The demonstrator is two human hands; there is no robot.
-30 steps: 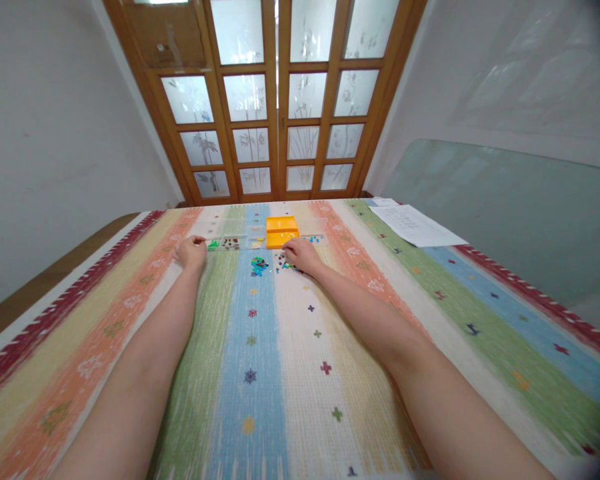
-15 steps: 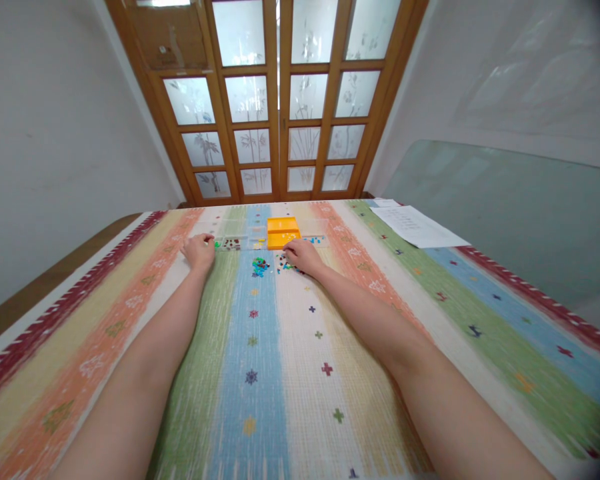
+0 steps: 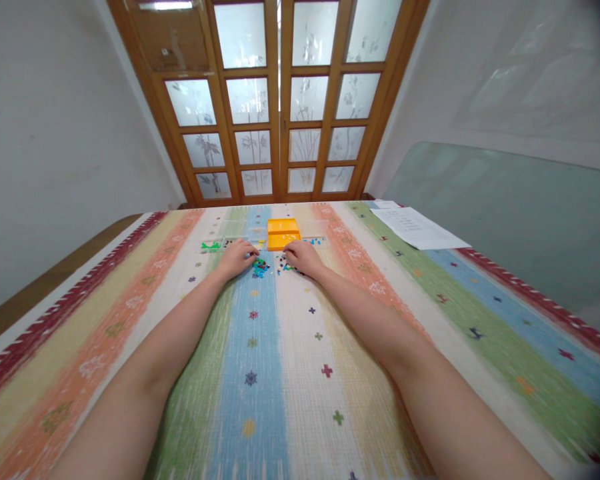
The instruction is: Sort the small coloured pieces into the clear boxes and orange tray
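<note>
Small colourful beads lie on the cloth in two groups: a blue-green pile [image 3: 261, 267] and a looser scatter of dark and mixed pieces [image 3: 281, 264]. My left hand [image 3: 236, 259] is at the left edge of the pile, its bent fingers apart and nothing visible in them. Curled at the scatter is my right hand [image 3: 304, 257], fingertips pressed together; whatever they hold is too small to make out. Just beyond stands an open yellow box [image 3: 283, 241]. Green beads [image 3: 211, 246] sit in a clear compartment tray on the left, and blue beads [image 3: 314, 241] in one on the right.
A striped, patterned tablecloth [image 3: 265, 413] covers the table. White paper sheets [image 3: 415, 227] lie at the right back. A wooden door with glass panes [image 3: 280, 133] rises behind the table, and a pale green panel [image 3: 520, 200] leans at the right wall.
My left hand has moved right, from beside the green beads to the blue-green pile, uncovering the green compartment. My right hand has stayed at the scattered beads.
</note>
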